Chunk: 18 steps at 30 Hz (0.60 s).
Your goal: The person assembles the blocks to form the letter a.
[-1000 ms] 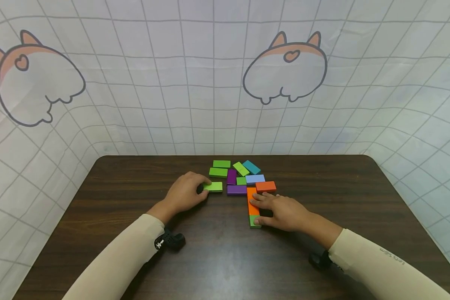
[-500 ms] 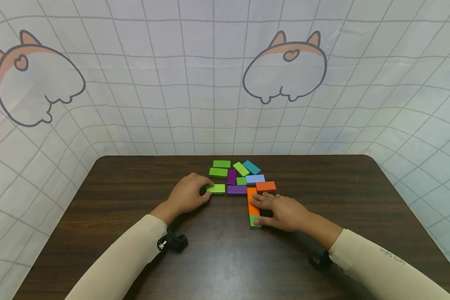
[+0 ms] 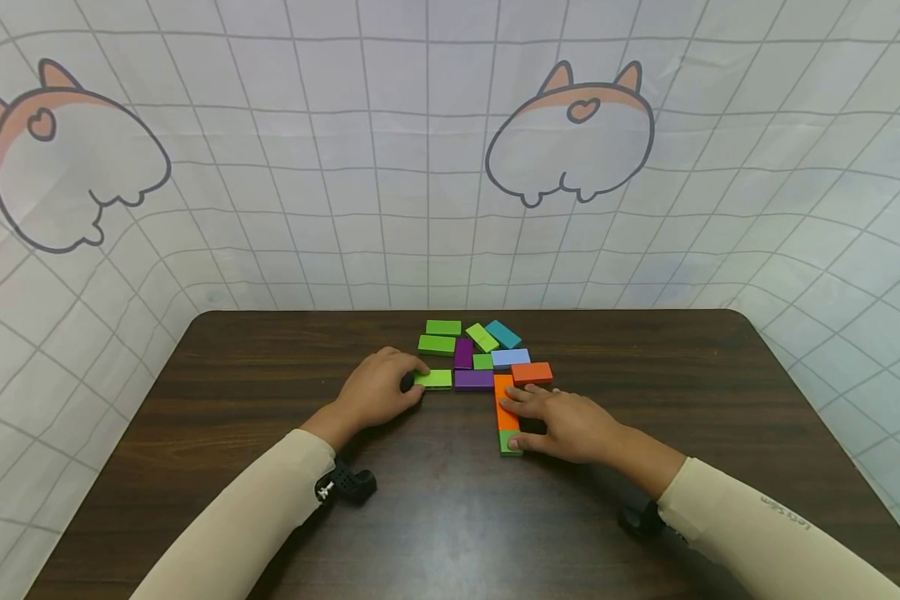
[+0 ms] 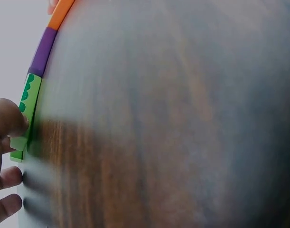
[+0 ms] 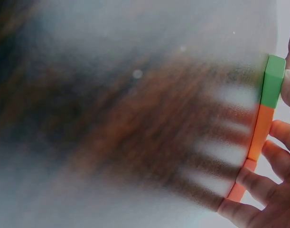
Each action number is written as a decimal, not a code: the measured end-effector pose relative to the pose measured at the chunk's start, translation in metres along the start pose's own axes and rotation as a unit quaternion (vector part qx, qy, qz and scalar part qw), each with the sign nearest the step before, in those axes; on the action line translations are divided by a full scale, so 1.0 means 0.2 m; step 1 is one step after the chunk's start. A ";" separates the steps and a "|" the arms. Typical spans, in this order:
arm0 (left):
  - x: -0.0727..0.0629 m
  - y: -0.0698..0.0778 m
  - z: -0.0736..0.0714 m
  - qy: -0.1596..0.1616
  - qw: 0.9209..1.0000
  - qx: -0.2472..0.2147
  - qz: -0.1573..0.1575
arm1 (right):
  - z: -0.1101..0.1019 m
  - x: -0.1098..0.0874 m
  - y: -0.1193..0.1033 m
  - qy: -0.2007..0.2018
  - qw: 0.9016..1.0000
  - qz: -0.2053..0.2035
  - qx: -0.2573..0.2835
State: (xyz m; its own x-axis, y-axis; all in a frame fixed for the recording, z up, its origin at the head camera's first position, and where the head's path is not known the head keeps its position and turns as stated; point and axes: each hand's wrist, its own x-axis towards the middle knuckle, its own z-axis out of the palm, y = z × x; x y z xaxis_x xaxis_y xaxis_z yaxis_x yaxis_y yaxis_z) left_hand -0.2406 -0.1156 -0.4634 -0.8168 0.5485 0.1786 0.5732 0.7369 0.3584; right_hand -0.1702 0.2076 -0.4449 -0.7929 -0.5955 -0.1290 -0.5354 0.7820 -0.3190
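My left hand [image 3: 377, 387] pinches the left end of a light green rectangular block [image 3: 438, 379] that lies flat. In the left wrist view the thumb [image 4: 12, 118] covers part of that green block [image 4: 33, 90], which has darker scalloped marks. Just to its right lies a purple block [image 3: 473, 380]. My right hand [image 3: 562, 421] rests with spread fingers against an orange block [image 3: 503, 400] and a green block [image 3: 509, 442] joined end to end. A red-orange block [image 3: 532, 372] sits beyond the right fingertips, partly behind them in the right wrist view.
Beyond the hands lie two green blocks [image 3: 437, 344], a dark purple block [image 3: 463, 353], a small green block [image 3: 483, 362], a pale blue block [image 3: 510, 358], a lime block [image 3: 482, 337] and a teal block [image 3: 503, 334]. The dark wooden table [image 3: 285, 333] meets a gridded white cloth [image 3: 345, 208].
My left hand has slid the light green block a little to the right and nearer to me, closer to the purple block. The right hand has stayed in place.
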 end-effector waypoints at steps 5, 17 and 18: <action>0.00 0.00 0.01 0.000 1.000 0.000 0.000 | 0.00 0.00 0.00 0.001 1.000 0.000 -0.001; 0.01 0.00 0.02 0.002 1.000 0.006 -0.001 | 0.00 0.00 0.00 -0.001 1.000 -0.001 0.002; 0.01 0.00 0.02 0.001 1.000 0.006 -0.002 | 0.00 0.00 0.00 -0.001 1.000 0.000 0.002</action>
State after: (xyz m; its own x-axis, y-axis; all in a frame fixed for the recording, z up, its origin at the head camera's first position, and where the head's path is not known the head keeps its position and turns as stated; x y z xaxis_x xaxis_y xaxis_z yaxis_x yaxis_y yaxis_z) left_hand -0.2431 -0.1133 -0.4660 -0.8193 0.5447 0.1792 0.5706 0.7435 0.3487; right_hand -0.1708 0.2074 -0.4456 -0.7921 -0.5964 -0.1300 -0.5350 0.7808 -0.3226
